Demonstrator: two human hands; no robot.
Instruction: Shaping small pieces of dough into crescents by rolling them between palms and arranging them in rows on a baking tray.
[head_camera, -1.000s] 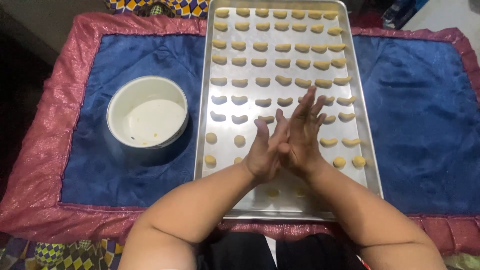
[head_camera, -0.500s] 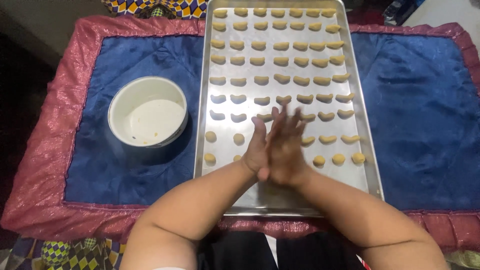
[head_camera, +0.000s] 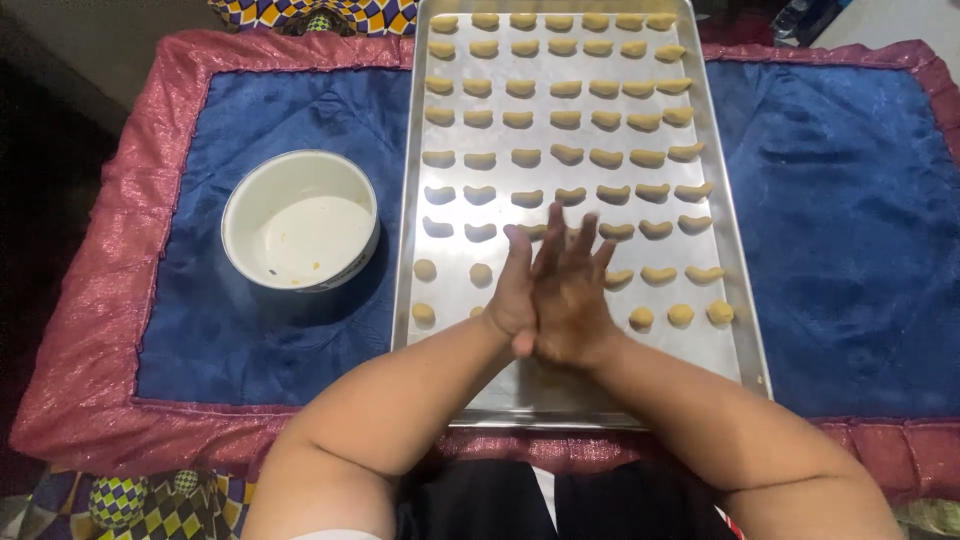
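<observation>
Two palms, left hand (head_camera: 516, 295) and right hand (head_camera: 572, 300), pressed together above a metal tray (head_camera: 745, 330).

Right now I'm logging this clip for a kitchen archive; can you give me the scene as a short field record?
surface: blue cloth with a pink border
tray: metal baking tray, rows of small dough pieces, mostly crescents, some balls
bowl: white bowl left of the tray, nearly empty
left hand: pressed palm to palm against right hand, above the tray's near end
</observation>
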